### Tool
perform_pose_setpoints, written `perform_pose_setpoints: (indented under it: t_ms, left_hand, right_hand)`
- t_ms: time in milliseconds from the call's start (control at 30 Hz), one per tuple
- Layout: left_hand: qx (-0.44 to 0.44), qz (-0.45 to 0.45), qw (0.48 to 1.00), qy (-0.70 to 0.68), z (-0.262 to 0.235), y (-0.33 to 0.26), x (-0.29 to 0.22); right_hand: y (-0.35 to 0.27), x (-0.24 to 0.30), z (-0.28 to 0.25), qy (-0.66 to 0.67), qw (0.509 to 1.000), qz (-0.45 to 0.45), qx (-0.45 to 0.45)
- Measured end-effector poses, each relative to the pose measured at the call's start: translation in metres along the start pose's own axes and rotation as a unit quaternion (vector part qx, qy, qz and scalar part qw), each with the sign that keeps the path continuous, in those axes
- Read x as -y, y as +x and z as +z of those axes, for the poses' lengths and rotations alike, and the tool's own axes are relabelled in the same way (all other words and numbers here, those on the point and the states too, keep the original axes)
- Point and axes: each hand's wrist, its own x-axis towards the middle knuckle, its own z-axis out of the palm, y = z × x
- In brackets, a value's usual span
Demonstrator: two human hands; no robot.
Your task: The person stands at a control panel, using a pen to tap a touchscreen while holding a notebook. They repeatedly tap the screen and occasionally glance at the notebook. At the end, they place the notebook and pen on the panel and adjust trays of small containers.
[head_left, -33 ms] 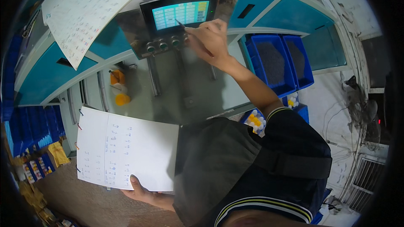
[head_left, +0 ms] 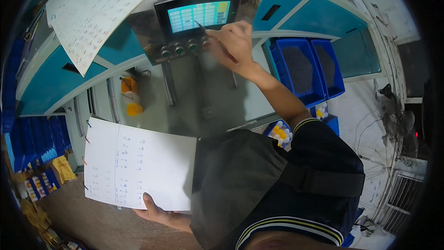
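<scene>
My left hand [head_left: 153,209] grips the lower edge of a ring-bound notebook [head_left: 166,166], thumb on the page and the other fingers mostly hidden beneath. Handwritten columns in blue ink cover part of its white sheet. Farther off, my right hand [head_left: 233,44] pinches a thin dark pen [head_left: 200,25]. The pen's tip is over the lit touchscreen [head_left: 208,13] of a machine panel; whether it touches the glass I cannot tell. Below the screen is a row of round push buttons [head_left: 179,50], close to my right hand.
A handwritten paper sheet [head_left: 99,11] overhangs the teal machine front at upper left. Blue bins [head_left: 296,65] of dark grains stand at right, above a small box of white and yellow balls [head_left: 280,133]. Orange and yellow cups [head_left: 134,109] sit behind the glass-like panel.
My right hand and the pen tip have shifted very slightly to the right across the screen. My left hand and the notebook stay where they were.
</scene>
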Motion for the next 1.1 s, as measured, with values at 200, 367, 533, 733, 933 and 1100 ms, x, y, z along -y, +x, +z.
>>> perform_pose_setpoints:
  t_ms: [200, 367, 533, 733, 933, 1100]
  left_hand:
    - [-0.008, -0.015, 1.0, 0.008, 0.004, -0.003, -0.006]
    - [0.016, -0.026, 0.999, -0.025, -0.001, 0.0, -0.005]
    - [0.026, -0.035, 0.998, -0.037, -0.006, 0.001, -0.002]
    - [0.02, 0.003, 1.0, -0.006, -0.008, 0.003, 0.007]
    - [0.007, 0.004, 1.0, 0.01, -0.009, 0.005, 0.01]
    - [0.005, -0.004, 1.0, -0.005, -0.009, 0.005, 0.01]
  right_hand:
    - [0.008, -0.01, -0.014, -0.064, 0.998, 0.011, -0.007]
    - [0.008, -0.014, -0.013, -0.066, 0.998, 0.02, -0.008]
    - [-0.001, -0.012, -0.012, -0.066, 0.998, 0.012, -0.005]
    - [-0.001, -0.005, -0.01, -0.063, 0.998, 0.01, 0.018]
    - [0.01, -0.006, -0.004, -0.04, 0.999, -0.005, 0.013]
    - [-0.008, -0.009, -0.016, -0.057, 0.998, 0.021, 0.036]
